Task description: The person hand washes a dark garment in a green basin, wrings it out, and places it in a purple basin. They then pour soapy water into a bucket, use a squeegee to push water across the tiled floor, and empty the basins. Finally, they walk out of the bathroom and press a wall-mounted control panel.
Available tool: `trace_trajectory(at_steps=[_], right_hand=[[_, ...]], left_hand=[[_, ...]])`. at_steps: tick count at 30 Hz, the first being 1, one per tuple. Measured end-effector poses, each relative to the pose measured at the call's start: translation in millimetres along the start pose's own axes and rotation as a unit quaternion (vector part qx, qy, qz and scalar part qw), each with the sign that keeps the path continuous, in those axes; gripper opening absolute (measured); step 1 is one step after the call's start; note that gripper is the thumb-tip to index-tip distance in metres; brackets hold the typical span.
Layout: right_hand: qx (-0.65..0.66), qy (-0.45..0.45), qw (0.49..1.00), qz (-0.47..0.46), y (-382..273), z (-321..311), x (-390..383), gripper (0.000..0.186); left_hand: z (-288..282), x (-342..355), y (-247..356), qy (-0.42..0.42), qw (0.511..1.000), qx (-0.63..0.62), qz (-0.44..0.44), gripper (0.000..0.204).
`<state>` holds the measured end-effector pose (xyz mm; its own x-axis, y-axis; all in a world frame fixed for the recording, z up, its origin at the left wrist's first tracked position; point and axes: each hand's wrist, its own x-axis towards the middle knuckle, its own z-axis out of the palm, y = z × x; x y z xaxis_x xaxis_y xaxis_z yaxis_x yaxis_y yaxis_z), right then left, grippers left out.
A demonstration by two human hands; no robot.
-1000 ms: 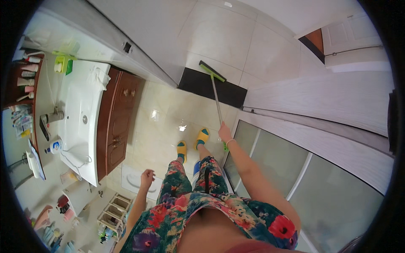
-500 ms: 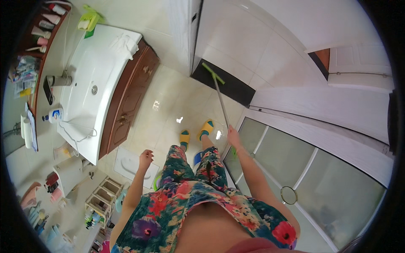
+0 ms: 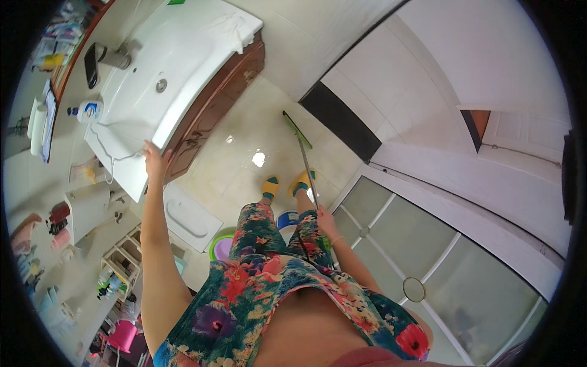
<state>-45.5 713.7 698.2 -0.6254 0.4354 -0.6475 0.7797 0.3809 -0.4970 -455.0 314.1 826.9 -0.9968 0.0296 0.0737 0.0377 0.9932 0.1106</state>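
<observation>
My right hand (image 3: 327, 222) is closed around the upper part of the grey pole of a floor squeegee (image 3: 307, 164). Its narrow green head lies on the pale tiled floor, beyond my feet in yellow slippers (image 3: 304, 180). My left hand (image 3: 156, 161), fingers apart and holding nothing, is at the front edge of the white washbasin (image 3: 197, 68). Whether it presses on the edge or only hovers there I cannot tell.
Brown cabinet doors (image 3: 194, 139) stand below the basin. A squat toilet (image 3: 188, 215), a green-rimmed tub (image 3: 220, 246) and a blue-and-white bucket (image 3: 287, 220) are near my legs. A dark doorway sill (image 3: 339, 120) lies ahead; frosted glass panels (image 3: 422, 244) line the right.
The squeegee head has come off the dark sill back onto the tiles, as my right hand drew nearer my body. My left hand has reached left and forward to the basin edge. The view has shifted left.
</observation>
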Motion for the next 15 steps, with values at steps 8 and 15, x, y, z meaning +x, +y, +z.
trace_trajectory(at_steps=[8, 15], right_hand=[[0.016, 0.003, 0.989, -0.147, -85.2, -18.1, 119.9, 0.031], [-0.021, -0.020, 0.994, -0.109, -147.8, 92.5, 109.7, 0.027]], left_hand=[[26.2, 20.1, -31.2, 0.000, 0.992, 0.129, 0.013, 0.079], [28.5, 22.8, -26.7, 0.016, 0.991, 0.136, 0.005, 0.083]])
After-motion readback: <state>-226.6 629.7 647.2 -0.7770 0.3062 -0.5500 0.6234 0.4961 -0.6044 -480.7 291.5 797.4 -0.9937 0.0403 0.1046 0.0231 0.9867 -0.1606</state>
